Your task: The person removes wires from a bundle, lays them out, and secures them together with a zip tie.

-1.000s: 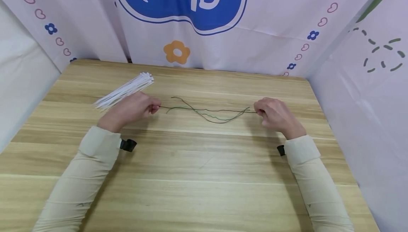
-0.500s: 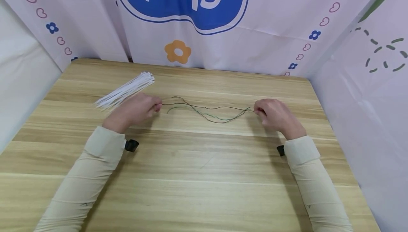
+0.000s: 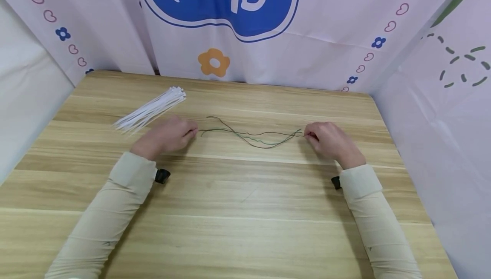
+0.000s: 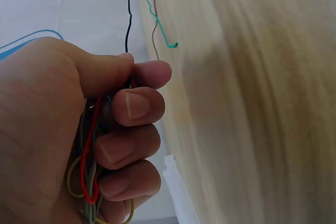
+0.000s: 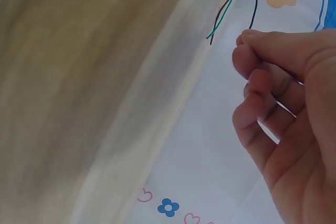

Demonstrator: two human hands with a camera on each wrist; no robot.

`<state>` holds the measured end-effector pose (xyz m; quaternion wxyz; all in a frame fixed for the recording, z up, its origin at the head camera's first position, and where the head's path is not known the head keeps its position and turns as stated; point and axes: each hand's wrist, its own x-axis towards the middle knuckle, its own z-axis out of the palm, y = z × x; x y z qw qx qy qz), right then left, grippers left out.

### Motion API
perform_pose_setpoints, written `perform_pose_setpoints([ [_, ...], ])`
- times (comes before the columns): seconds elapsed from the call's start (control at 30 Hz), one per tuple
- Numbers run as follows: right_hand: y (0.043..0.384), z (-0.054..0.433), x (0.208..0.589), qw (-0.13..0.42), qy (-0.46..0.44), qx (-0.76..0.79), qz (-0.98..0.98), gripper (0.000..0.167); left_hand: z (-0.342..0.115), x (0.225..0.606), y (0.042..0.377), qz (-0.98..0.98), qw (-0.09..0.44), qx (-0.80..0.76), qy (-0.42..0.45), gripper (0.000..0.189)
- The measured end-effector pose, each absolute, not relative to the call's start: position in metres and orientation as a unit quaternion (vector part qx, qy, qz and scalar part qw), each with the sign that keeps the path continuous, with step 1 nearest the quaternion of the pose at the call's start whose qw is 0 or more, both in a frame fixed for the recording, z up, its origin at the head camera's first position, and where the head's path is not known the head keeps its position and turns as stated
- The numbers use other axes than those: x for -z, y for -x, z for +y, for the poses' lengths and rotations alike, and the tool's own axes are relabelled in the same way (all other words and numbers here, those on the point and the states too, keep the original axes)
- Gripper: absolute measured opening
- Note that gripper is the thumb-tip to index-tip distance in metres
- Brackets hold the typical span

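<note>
A thin black wire [image 3: 274, 133] stretches between my two hands. My left hand [image 3: 165, 136] pinches one end of it between thumb and index finger. Inside its curled fingers, the left wrist view shows more wires: a looped red wire [image 4: 84, 174], with grey and yellow ones partly hidden. At the other end, my right hand [image 3: 331, 142] pinches the black wire with thumb and forefinger, the remaining fingers loosely bent. On the table below lie a green wire [image 3: 211, 129] and a brown wire [image 3: 219, 120], crossing each other, their right ends close together.
A bundle of white cable ties [image 3: 149, 110] lies at the back left, just behind my left hand. The wooden table [image 3: 245, 194] ends at a printed cloth [image 3: 314, 57] behind and cloth walls on both sides.
My left hand has shifted slightly right, and my right hand slightly left and nearer. The black wire has sagged from nearly straight to slightly wavy; the green and brown wires stay put.
</note>
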<state>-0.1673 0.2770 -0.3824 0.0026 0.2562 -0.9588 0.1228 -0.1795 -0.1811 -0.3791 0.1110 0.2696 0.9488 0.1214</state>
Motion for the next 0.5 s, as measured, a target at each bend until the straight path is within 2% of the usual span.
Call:
perform_pose_setpoints([
  [0.27, 0.1702, 0.2721, 0.3821, 0.0, -0.257, -0.128, -0.958, 0.011, -0.1774, 0.3834, 0.178, 0.95, 0.127, -0.121, -0.258, 0.032],
  [0.37, 0.1713, 0.271, 0.3805, 0.0, -0.255, -0.129, -0.958, 0.011, -0.1789, 0.3816, 0.1773, 0.953, 0.144, -0.126, -0.235, 0.041],
  [0.5, 0.1718, 0.2706, 0.3771, -0.006, -0.246, -0.132, -0.96, 0.013, -0.1845, 0.3785, 0.1778, 0.958, 0.145, -0.124, -0.214, 0.043],
])
